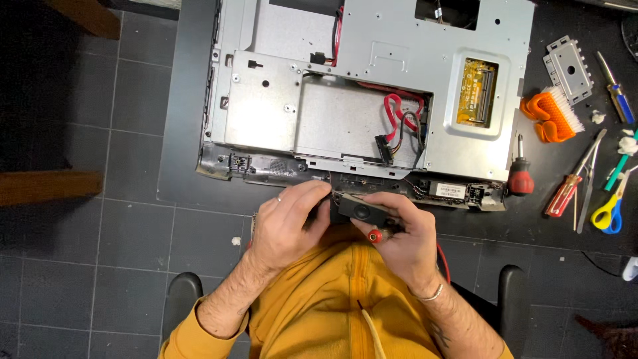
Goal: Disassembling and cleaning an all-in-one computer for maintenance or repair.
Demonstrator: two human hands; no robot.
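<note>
Both hands work at the near bench edge: right hand (405,233) grips a black speaker (362,211) and a red-tipped tool (375,235); left hand (292,223) curls around the speaker's left end. Beyond lies the opened chassis (372,86) with red cables (399,113). Tugging could strain any wire attached to the speaker, though none shows.

Opened silver sheet-metal computer chassis (372,86) lies on dark desk (186,100), w/ red and black cable bundle (399,126) in its middle bay. Both hands (292,223) (399,233) sit at near edge, small black oblong speaker module (360,210) between them. Right of chassis: red-handled stubby screwdriver (520,176), orange plastic brush (551,114), grey metal bracket (568,68) behind it, yellow-handled scissors (610,211) further right.
</note>
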